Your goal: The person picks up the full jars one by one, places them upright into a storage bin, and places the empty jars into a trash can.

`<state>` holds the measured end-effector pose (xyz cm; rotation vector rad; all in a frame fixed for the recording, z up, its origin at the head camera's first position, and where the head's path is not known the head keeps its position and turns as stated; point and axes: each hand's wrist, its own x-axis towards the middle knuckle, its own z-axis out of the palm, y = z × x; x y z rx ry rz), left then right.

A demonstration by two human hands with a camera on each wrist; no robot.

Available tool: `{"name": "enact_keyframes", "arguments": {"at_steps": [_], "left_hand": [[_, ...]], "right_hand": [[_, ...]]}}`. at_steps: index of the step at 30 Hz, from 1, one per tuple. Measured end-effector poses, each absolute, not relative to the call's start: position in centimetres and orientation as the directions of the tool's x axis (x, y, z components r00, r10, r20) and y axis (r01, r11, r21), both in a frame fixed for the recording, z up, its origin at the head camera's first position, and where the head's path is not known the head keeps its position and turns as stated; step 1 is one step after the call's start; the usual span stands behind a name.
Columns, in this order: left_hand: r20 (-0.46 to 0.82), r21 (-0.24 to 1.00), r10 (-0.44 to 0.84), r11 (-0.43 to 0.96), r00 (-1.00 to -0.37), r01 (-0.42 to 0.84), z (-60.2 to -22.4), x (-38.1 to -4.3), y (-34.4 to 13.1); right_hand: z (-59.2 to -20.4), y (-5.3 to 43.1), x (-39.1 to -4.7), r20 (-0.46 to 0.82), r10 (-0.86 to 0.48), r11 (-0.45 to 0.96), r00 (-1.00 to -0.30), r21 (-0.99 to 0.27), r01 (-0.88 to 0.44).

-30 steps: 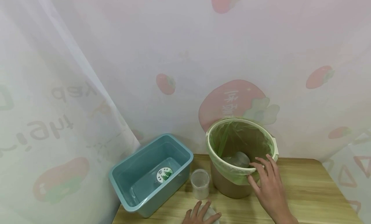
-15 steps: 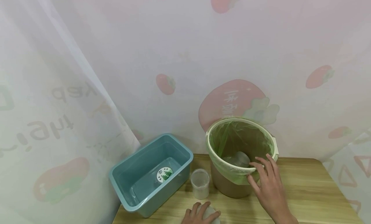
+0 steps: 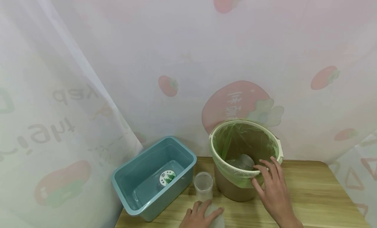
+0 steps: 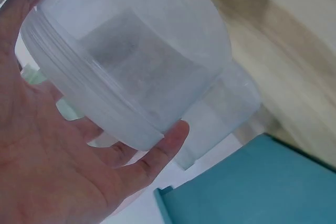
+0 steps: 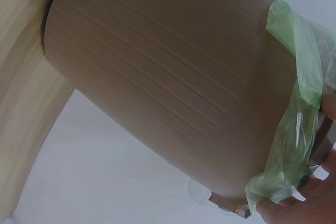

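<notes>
My left hand (image 3: 195, 218) grips a clear, frosted plastic cup (image 4: 149, 64) around its ridged rim, thumb on one side and fingers on the other. In the head view, that cup is at the bottom edge and partly covered by the hand. Just behind it, a second clear plastic cup (image 3: 203, 186) stands upright on the table. My right hand (image 3: 274, 190) holds the near right rim of a brown trash bin (image 3: 235, 188), thumb outside and fingers over the edge. A green bag (image 5: 294, 145) lines the bin and folds over the rim. Inside lies another clear container (image 3: 245, 161).
A blue-green plastic basin (image 3: 179, 188) stands left of the cups, with a round label (image 3: 167, 178) on its floor. Everything rests on a wood-grain table (image 3: 312, 195). Curtains with a strawberry print (image 3: 188, 57) hang behind and on both sides.
My left hand has moved slightly up and left in the head view with its cup, which now shows more and overlaps the lower part of the standing cup. The right hand has stayed put.
</notes>
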<state>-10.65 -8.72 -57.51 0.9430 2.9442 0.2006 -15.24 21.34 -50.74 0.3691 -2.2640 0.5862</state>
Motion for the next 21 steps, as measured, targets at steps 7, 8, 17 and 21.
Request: {"name": "enact_keyframes", "arguments": {"at_steps": [7, 8, 17, 21], "left_hand": [[0.074, 0.159, 0.602, 0.78, -0.795, 0.606, -55.1, -11.2, -9.3], [0.093, 0.158, 0.604, 0.776, -0.791, 0.611, -54.9, -11.2, -9.3], [0.193, 0.153, 0.628, 0.74, -0.754, 0.655, -51.3, -11.4, -9.8], [0.216, 0.151, 0.634, 0.729, -0.742, 0.667, -49.8, -11.4, -9.8]], "right_hand": [[-50.8, 21.3, -15.3, 0.727, -0.081, 0.858, -0.682, -0.297, -0.419], [-50.8, 21.3, -15.3, 0.726, -0.081, 0.858, -0.683, -0.297, -0.418], [-50.8, 21.4, -15.3, 0.733, -0.079, 0.858, -0.676, -0.295, -0.421], [-50.8, 21.3, -15.3, 0.733, -0.08, 0.86, -0.675, -0.292, -0.419]]}}
